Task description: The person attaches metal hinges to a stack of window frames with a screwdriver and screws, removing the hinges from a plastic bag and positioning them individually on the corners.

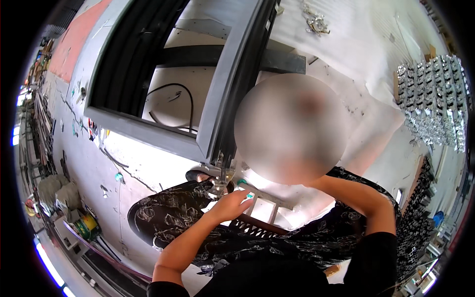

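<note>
My left hand (232, 205) is low in the middle, beside the metal fittings (220, 182) at the near corner of a large grey metal frame (207, 116). Its fingers are drawn together, and a small teal piece (250, 196) shows at their tips; what they grip is not clear. My right hand (298, 172) reaches in from the right, and most of it lies within a round blurred patch. Its fingers and anything in them cannot be made out. Dark ribbed panels (129, 54) fill the left part of the frame.
Between my legs stands a small pale slatted stand or stool (264, 208). A black cable (191, 101) curls on the floor inside the frame. Stacked silvery metal parts (430, 99) rise at the right, with dark profile bundles (418, 213) nearer. A tub (85, 228) stands at the left.
</note>
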`<state>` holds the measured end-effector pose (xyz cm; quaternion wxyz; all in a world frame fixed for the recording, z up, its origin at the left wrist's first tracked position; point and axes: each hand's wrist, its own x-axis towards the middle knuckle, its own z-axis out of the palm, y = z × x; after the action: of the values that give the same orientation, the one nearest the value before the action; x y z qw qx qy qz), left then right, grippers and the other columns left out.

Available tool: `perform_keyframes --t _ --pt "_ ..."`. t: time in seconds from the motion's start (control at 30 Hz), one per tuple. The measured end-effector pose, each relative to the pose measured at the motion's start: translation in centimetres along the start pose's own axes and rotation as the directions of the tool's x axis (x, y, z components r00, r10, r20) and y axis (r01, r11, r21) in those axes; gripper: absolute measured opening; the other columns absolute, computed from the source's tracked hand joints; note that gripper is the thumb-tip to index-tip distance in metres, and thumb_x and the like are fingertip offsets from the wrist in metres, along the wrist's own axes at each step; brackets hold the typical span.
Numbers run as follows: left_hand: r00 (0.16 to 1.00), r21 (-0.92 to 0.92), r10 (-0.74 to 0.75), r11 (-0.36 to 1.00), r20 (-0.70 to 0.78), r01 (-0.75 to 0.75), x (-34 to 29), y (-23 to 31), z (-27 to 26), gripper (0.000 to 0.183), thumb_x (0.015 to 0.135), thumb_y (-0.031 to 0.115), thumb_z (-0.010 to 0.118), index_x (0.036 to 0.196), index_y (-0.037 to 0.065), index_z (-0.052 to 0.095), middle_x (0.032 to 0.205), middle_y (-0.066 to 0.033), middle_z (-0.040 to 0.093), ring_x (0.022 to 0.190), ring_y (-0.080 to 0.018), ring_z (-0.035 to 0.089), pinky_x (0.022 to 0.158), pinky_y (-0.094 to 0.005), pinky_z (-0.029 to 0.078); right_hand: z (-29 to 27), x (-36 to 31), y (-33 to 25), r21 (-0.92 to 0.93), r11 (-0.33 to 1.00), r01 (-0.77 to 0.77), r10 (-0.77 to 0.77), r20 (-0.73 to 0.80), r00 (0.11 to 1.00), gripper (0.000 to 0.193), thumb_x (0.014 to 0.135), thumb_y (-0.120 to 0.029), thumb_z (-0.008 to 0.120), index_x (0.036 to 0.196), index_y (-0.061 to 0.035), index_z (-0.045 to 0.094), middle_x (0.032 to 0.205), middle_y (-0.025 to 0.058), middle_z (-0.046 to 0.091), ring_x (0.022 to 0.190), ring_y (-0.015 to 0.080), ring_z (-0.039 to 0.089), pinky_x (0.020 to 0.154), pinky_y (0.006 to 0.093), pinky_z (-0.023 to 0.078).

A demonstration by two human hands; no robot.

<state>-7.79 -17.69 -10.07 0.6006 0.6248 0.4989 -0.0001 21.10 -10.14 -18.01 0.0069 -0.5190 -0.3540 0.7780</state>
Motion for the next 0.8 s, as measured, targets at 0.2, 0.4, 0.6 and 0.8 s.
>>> perform_keyframes --t 0.2,0.4,0.6,0.8 --pt "0.922 -0.962 -0.376 0.271 -0.095 0.012 1.3 6.8 2.5 0.057 0.102 0.039 0.050 0.141 -0.002 0.041 0.116 -0.0169 0.065 0.109 -0.0233 0.063 0.093 -0.0356 0.051 4.6 -14.2 -5.0 -0.157 0.985 0.066 -0.071 -0.025 0.997 0.051 0.081 -0.036 0.079 0.110 0.0017 0.060 0.085 0.0058 0.067 0.076 0.0131 0.064 0.066 0.0286 0.052" --pt "0.956 -0.972 -0.180 0.071 -0.233 -0.223 0.2 9.9 4.4 0.034 0.105 0.031 0.045 0.119 0.002 0.056 0.112 -0.0123 0.067 0.100 -0.0205 0.065 0.085 -0.0356 0.054 9.9 -19.8 -3.2 -0.547 0.822 0.162 -0.324 -0.215 0.921 0.042 0.082 -0.038 0.074 0.088 0.0001 0.058 0.073 0.0163 0.058 0.067 0.0324 0.058 0.062 0.0413 0.044" --pt "0.840 -0.790 -0.168 0.472 -0.516 -0.391 -2.7 9.4 4.1 0.022 0.100 0.015 0.059 0.114 -0.001 0.066 0.102 -0.0028 0.069 0.090 -0.0079 0.061 0.084 -0.0225 0.050 13.0 -19.6 0.1 -0.534 0.803 0.265 -0.515 -0.397 0.760 0.032 0.085 -0.028 0.073 0.094 -0.0020 0.057 0.071 0.0153 0.061 0.064 0.0335 0.061 0.058 0.0407 0.046" --pt "0.794 -0.468 -0.006 0.811 -0.608 -0.352 -5.8 10.7 2.4 0.019 0.097 0.014 0.063 0.107 -0.001 0.071 0.093 -0.0027 0.066 0.084 -0.0080 0.058 0.078 -0.0237 0.048 13.0 -19.4 0.0 -0.732 0.574 0.367 -0.725 -0.247 0.643 0.036 0.084 -0.029 0.076 0.098 -0.0015 0.058 0.074 0.0165 0.064 0.064 0.0338 0.064 0.059 0.0384 0.049"
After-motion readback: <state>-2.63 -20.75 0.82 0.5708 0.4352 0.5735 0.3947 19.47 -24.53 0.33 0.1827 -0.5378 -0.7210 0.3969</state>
